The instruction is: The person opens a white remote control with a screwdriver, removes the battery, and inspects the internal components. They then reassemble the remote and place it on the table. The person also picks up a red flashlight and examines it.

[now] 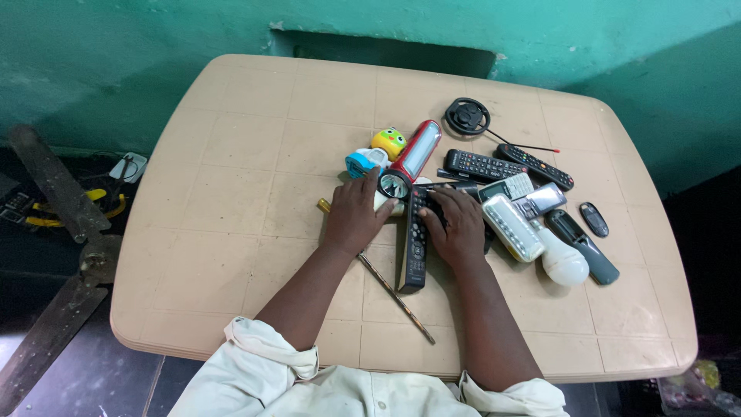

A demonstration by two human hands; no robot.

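My left hand (pixel 356 213) lies on the beige plastic table (pixel 231 193), its fingers on a pale object beside the lens end of a red torch (pixel 414 157). My right hand (pixel 457 224) rests on the upper part of a long black remote (pixel 415 255), fingers curled over it. A thin metal rod (pixel 395 296) runs under my left wrist toward the table's front. A white remote (pixel 512 227) and a white bulb (pixel 563 264) lie just right of my right hand.
More black remotes (pixel 483 164), a small phone (pixel 540 201), a key fob (pixel 594 219), a round black speaker (pixel 467 116) and a yellow-and-blue toy (pixel 377 151) crowd the table's right middle. Pliers and metal bars (pixel 54 208) lie on the floor at left. A green wall stands behind.
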